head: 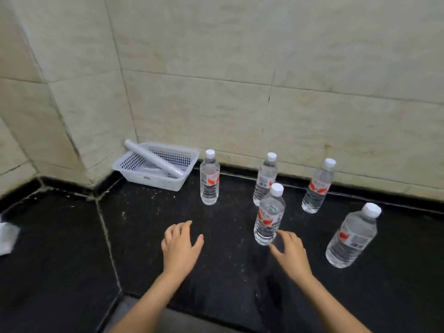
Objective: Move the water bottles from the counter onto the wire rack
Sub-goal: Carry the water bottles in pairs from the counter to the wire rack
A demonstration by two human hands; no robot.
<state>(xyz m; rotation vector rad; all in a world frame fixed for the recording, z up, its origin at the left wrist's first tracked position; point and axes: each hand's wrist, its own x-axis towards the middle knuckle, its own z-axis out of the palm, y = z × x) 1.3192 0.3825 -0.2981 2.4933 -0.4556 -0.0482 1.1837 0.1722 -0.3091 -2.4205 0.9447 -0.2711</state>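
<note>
Status at this frame: five water bottles were all on the black bench (pixel 72 272), none moved. Wire rack wasn't in view, so I couldn't tell where it stood or whether it held anything.

Positions relative to the white basket (pixel 134 171) in the corner:
- bottle one (pixel 209 183) just beside the basket, on its right, upright
- bottle two (pixel 264 175) further right, near the wall, upright
- bottle three (pixel 269 217) in front of bottle two, partly covering it, upright
- bottle four (pixel 317 188) further right again, near the wall
- bottle five (pixel 352 239) furthest from the basket, nearest the bench edge

Four and five looked tilted, but I read that as lens distortion.

I had my right hand (pixel 292 253) at the base of bottle three, fingers (pixel 283 235) spread wide, nothing held. Touching or just short of the bottle: couldn't tell. Left hand (pixel 180 246) was over bare bench, in front of the basket and to its right, fingers loosely apart, empty.

My read: zero done, all five left. Bottle three looked like the first pick. Basket held a white roll (pixel 153 158); a white scrap (pixel 7 236) lay at the far left edge. Neither is part of the job.
</note>
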